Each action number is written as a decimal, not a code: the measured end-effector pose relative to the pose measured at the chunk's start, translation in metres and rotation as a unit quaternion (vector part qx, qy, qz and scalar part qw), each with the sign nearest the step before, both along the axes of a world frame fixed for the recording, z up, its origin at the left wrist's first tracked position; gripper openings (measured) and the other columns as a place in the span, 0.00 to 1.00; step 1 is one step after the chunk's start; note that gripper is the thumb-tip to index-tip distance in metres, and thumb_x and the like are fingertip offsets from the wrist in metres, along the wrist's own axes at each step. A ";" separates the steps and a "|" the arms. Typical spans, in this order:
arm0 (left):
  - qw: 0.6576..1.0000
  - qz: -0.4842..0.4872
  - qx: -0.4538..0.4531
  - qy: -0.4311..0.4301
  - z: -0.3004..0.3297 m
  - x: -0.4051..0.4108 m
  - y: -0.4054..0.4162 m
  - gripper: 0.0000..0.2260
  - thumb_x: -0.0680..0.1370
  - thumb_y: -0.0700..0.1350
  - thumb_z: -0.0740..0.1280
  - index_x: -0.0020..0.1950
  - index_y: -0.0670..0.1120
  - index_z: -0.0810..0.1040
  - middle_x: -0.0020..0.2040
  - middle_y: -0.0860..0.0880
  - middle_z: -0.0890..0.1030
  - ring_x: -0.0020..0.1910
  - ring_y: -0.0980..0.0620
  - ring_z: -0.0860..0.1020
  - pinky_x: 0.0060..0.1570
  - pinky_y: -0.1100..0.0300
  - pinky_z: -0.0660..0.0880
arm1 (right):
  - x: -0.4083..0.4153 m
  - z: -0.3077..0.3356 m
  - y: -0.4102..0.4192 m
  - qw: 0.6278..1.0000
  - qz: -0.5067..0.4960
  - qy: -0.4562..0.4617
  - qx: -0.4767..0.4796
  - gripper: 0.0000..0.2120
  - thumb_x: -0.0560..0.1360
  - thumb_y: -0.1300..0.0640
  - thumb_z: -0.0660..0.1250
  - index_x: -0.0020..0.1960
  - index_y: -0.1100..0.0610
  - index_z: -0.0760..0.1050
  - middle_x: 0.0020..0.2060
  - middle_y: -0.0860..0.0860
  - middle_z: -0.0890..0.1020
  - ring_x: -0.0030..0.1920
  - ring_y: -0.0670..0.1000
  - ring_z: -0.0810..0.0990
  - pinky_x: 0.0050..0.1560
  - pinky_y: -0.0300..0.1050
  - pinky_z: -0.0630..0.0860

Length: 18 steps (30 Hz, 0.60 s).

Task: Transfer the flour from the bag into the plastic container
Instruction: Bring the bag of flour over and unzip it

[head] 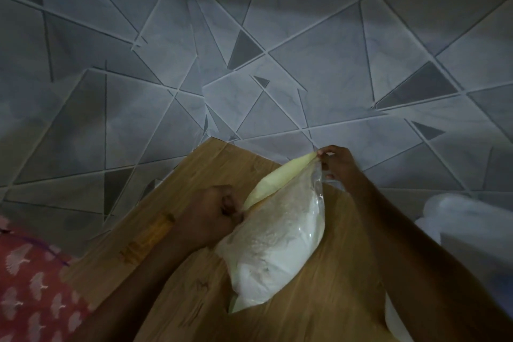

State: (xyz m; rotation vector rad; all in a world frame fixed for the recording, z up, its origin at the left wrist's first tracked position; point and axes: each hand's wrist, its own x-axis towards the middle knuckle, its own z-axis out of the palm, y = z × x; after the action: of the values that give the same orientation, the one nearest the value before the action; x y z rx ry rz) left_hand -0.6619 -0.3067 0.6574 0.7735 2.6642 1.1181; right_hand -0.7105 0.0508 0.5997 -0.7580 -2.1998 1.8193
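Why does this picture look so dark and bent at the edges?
Head view: dim room light, with a brighter patch on the wall tiles. The wide lens curves the tile lines near the corners. The flour bag shows a small shiny glare. The pale shape at the right edge is blurred, so I cannot identify it.

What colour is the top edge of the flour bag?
Pale yellow: the bag's top edge, seen in the head view.

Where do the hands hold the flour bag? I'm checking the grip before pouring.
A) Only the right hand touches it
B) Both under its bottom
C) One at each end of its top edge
C: the left hand and right hand pinch opposite ends of the bag top.
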 end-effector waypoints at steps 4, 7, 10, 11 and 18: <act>0.994 -0.040 -0.101 0.028 0.012 -0.020 0.061 0.17 0.71 0.55 0.77 0.55 0.49 0.79 0.51 0.52 0.82 0.49 0.53 0.80 0.50 0.55 0.79 | 0.018 -0.004 0.000 0.997 -0.010 0.040 -0.071 0.13 0.77 0.68 0.66 0.37 0.55 0.78 0.32 0.54 0.81 0.27 0.52 0.79 0.30 0.38 0.73; 0.972 -0.108 -0.206 0.038 0.012 -0.036 0.102 0.26 0.74 0.54 0.73 0.68 0.46 0.72 0.66 0.46 0.75 0.65 0.45 0.74 0.60 0.51 0.75 | 0.026 -0.001 -0.003 0.996 -0.013 0.048 -0.070 0.12 0.77 0.69 0.65 0.39 0.57 0.78 0.32 0.52 0.81 0.30 0.51 0.82 0.36 0.41 0.75; 0.965 -0.122 -0.216 0.084 0.011 -0.057 0.137 0.23 0.77 0.51 0.69 0.68 0.46 0.70 0.66 0.44 0.73 0.67 0.42 0.72 0.60 0.48 0.75 | 0.025 0.007 -0.002 0.992 -0.001 0.077 -0.102 0.05 0.74 0.68 0.68 0.43 0.59 0.78 0.38 0.56 0.80 0.40 0.58 0.81 0.40 0.43 0.74; 0.970 -0.110 -0.198 0.086 0.010 -0.066 0.149 0.20 0.78 0.51 0.68 0.67 0.46 0.71 0.65 0.44 0.74 0.67 0.42 0.73 0.60 0.48 0.75 | 0.024 0.010 -0.002 0.991 0.001 0.080 -0.105 0.04 0.73 0.67 0.68 0.44 0.60 0.79 0.38 0.57 0.80 0.42 0.58 0.80 0.41 0.43 0.73; 0.991 -0.051 -0.121 0.031 0.004 -0.123 0.211 0.08 0.75 0.54 0.65 0.43 0.52 0.81 0.48 0.47 0.82 0.52 0.42 0.82 0.53 0.47 0.80 | 0.012 0.007 -0.004 0.988 -0.063 0.134 -0.040 0.09 0.66 0.75 0.75 0.42 0.66 0.80 0.39 0.65 0.84 0.37 0.57 0.83 0.39 0.45 0.79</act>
State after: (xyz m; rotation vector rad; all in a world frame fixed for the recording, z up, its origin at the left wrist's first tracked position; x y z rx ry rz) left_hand -0.7849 -0.0959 0.6616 0.8982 2.7085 0.7410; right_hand -0.6989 0.0472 0.6066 -0.6104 -1.8773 1.8364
